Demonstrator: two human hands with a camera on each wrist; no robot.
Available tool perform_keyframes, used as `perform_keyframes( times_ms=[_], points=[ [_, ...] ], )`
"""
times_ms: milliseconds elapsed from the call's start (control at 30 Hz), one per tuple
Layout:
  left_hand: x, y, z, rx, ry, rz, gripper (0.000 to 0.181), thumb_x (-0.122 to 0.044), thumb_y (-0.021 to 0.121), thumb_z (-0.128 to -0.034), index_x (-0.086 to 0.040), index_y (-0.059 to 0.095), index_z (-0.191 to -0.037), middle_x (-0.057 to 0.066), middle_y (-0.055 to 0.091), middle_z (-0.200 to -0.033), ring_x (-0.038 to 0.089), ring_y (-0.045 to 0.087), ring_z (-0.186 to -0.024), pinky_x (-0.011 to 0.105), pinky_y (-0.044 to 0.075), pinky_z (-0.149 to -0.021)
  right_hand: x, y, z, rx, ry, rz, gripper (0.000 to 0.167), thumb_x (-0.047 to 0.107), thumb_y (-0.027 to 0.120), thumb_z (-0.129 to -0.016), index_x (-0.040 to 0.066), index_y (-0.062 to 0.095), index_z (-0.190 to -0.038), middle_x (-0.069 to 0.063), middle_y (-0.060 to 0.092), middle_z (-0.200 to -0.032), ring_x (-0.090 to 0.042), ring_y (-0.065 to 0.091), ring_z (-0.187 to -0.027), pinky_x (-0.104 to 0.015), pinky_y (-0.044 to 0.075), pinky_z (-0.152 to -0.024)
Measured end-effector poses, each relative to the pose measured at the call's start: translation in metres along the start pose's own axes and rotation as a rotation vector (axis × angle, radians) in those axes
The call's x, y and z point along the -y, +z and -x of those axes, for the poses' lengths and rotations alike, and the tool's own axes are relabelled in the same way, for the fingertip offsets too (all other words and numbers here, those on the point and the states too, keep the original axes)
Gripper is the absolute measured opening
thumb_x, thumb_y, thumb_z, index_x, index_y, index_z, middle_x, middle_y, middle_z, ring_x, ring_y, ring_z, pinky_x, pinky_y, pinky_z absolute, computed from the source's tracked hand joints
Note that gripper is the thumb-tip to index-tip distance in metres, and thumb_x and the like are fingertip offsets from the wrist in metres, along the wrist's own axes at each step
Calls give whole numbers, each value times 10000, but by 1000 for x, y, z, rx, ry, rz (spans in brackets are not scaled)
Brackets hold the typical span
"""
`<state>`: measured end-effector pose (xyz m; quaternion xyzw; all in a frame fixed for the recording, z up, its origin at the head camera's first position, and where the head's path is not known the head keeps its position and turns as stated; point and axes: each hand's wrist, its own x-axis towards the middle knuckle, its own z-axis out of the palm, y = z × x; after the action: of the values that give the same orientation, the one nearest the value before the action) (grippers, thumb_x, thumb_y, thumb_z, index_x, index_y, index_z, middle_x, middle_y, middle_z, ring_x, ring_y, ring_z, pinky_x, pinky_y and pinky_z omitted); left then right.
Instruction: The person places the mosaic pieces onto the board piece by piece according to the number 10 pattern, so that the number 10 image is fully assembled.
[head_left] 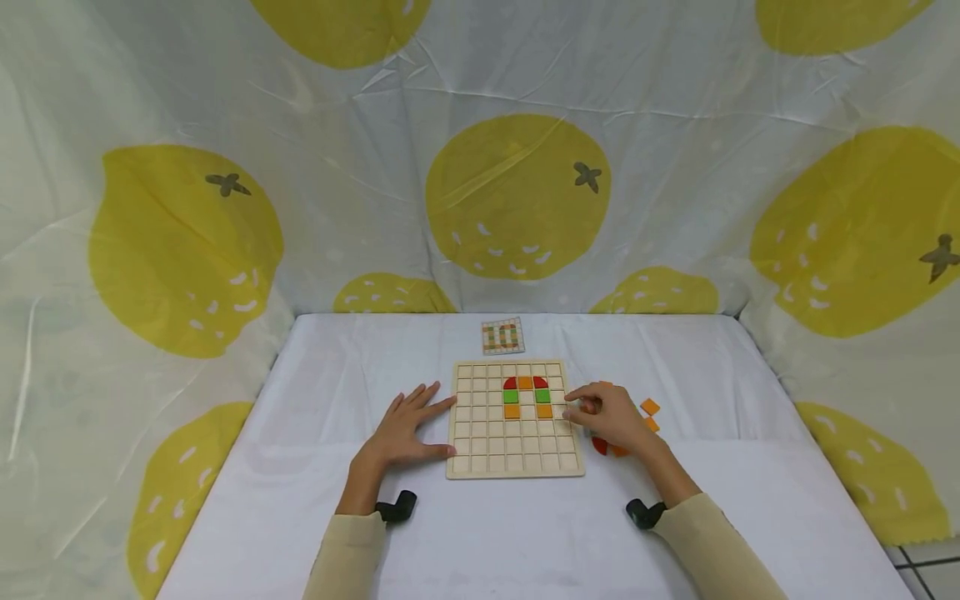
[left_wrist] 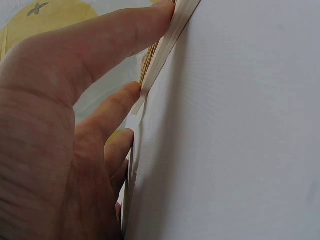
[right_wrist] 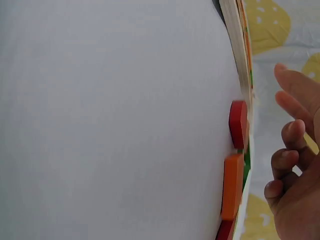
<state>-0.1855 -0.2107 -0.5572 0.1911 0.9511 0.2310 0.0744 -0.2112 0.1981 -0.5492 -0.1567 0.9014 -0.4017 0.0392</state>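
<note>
A wooden grid board [head_left: 472, 442] lies flat on the white cloth. On its upper middle, an arch of tiles is laid: an orange square [head_left: 525, 383] between two red rounded pieces [head_left: 511, 383], green squares [head_left: 543, 397] below, then orange squares [head_left: 512, 412] at the bottom. My left hand [head_left: 405, 429] is spread at the board's left side, with thumb and fingertips touching its edge. Over the right edge hovers my right hand [head_left: 611, 414]; its thumb and index finger are apart with nothing visible between them, the other fingers bent.
Loose tiles lie right of the board, partly hidden under the right hand: orange squares [head_left: 650, 407] and a red rounded piece [head_left: 600, 446]. In the right wrist view a thick orange tile [right_wrist: 231, 187] shows from the side. A small pattern card [head_left: 502, 336] lies behind the board.
</note>
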Motion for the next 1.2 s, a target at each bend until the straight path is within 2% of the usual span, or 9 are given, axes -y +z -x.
perform_keyframes(
  times_ms=[133, 300, 400, 500, 600, 733, 933, 1100, 1200],
  points=[
    [0, 0, 1, -6, 2, 0, 896, -670, 745, -778, -317, 475, -1555, 81, 267, -1708, 367, 183, -1597, 664, 114, -1258, -10, -14, 14, -18, 38, 6, 312, 346, 850, -859, 169, 793, -1110, 18, 501, -724, -123, 461, -685, -226, 379, -592],
    [1, 2, 2, -1, -4, 3, 897, -672, 746, -778, -318, 473, -1556, 77, 264, -1710, 369, 184, -1596, 664, 118, -1257, -20, -27, 29, -28, 101, 46, 282, 343, 855, -854, 194, 793, -1085, 18, 482, -711, -131, 465, -685, -227, 364, -566],
    [1, 3, 2, -6, -7, 3, 893, -678, 740, -777, -322, 478, -1553, 73, 269, -1709, 366, 188, -1596, 660, 117, -1259, -26, -33, 37, -32, 103, 82, 287, 355, 859, -846, 197, 789, -1075, 8, 489, -709, -139, 476, -696, -235, 372, -571],
    [1, 2, 3, -7, -10, 4, 895, -682, 737, -775, -332, 472, -1555, 62, 264, -1711, 355, 181, -1599, 650, 110, -1264, -31, -39, 45, -40, 97, 120, 327, 378, 871, -827, 201, 794, -1092, 24, 581, -791, -138, 501, -775, -230, 402, -631],
    [2, 3, 3, -11, -9, 5, 898, -689, 737, -773, -331, 475, -1554, 62, 267, -1710, 357, 182, -1599, 656, 113, -1262, -36, -44, 55, -42, 97, 139, 351, 395, 878, -816, 202, 799, -1099, 14, 600, -830, -135, 497, -802, -230, 400, -646],
    [3, 5, 3, -14, -3, 4, 903, -694, 738, -771, -346, 463, -1558, 44, 265, -1712, 343, 182, -1601, 643, 119, -1265, -43, -53, 69, -44, 101, 136, 353, 414, 875, -815, 202, 803, -1088, 1, 527, -772, -115, 470, -746, -238, 363, -608],
    [4, 6, 1, -39, 22, 6, 881, -693, 738, -777, -352, 480, -1547, 39, 296, -1701, 336, 209, -1595, 640, 137, -1263, -58, -67, 89, -66, 135, 125, 300, 347, 880, -820, 199, 802, -1069, 31, 527, -759, -86, 469, -738, -230, 373, -606],
    [3, 5, 1, -49, 16, 9, 881, -684, 745, -769, -347, 490, -1542, 44, 306, -1698, 343, 218, -1591, 645, 144, -1259, -69, -71, 100, -72, 156, 128, 292, 376, 889, -805, 249, 806, -1055, 18, 504, -757, -69, 456, -719, -229, 364, -598],
    [3, 2, 1, -47, 14, 9, 882, -682, 745, -766, -345, 492, -1541, 51, 305, -1698, 349, 220, -1589, 649, 144, -1257, -73, -72, 103, -74, 140, 125, 293, 383, 901, -788, 269, 806, -1040, 16, 502, -753, -57, 446, -703, -230, 356, -595]
  ],
)
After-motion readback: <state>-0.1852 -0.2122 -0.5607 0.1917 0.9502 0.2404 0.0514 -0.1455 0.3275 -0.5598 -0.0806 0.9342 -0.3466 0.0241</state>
